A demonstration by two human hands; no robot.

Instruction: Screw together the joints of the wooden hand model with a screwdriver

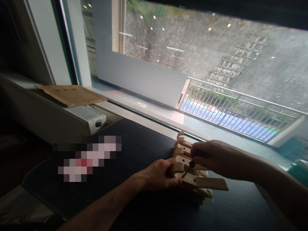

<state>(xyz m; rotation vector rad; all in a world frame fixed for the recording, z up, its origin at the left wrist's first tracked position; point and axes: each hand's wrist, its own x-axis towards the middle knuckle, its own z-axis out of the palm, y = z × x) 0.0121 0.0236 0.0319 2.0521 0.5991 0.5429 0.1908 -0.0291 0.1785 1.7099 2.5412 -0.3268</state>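
Note:
A pale wooden model (190,166) made of several rounded, jointed pieces lies on a dark table (134,141) near the window. My left hand (157,175) is closed around its left side and steadies it. Above the model, my right hand (213,155) is closed on a small dark-handled screwdriver (189,169). The screwdriver's tip points down at one of the wooden pieces.
A blurred-out patch (88,160) lies on the table to the left. Further left stands a white radiator (84,117) with a brown envelope (72,94) on top. A large window (192,64) runs along the table's far edge.

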